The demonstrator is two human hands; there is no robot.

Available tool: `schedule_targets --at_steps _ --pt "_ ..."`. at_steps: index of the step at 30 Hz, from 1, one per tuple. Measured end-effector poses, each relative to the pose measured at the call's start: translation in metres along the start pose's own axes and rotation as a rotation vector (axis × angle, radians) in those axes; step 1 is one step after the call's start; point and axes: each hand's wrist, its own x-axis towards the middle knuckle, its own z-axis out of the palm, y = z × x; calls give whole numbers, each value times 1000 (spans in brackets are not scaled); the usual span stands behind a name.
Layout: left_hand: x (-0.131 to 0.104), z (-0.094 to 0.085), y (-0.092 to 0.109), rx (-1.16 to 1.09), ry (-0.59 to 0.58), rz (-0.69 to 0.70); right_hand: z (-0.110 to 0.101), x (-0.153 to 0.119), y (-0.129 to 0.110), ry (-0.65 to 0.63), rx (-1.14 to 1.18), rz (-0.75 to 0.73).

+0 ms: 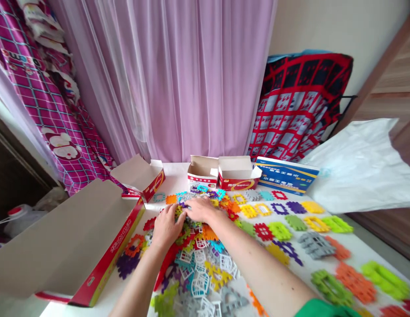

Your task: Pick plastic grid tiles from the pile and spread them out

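Pcs [218,276] under hands [168,222], nr labelled boxes [238,183]

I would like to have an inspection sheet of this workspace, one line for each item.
Surface: white table, largely covered.
Job's things: heaped multicoloured plastic interlocking pieces; others laid out at right.
Clutter: large open red-edged cardboard box at left; three smaller open red cardboard boxes and a blue printed cardboard box along the far edge; white plastic bag at right.
Hands: left and right both on the heap; grasp unclear.
Cables: nothing seen.
Surroundings: plain purple curtain behind.
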Motion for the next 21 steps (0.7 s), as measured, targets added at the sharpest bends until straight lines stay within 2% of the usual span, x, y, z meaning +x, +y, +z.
schedule_targets --at_steps 9,13,16,18,21 --pt "-76 -24 15 51 -20 169 18 -88 -23 215 133 54" --pt "-108 -28 16 5 0 188 23 -124 -28 327 260 87" --pt "-130 -31 15 -94 8 228 32 -153 -24 469 341 101" --pt "-144 -33 11 -189 59 257 41 -176 -18 596 397 128" --pt "-160 -34 2 -277 225 231 58 -210 -9 767 452 168"
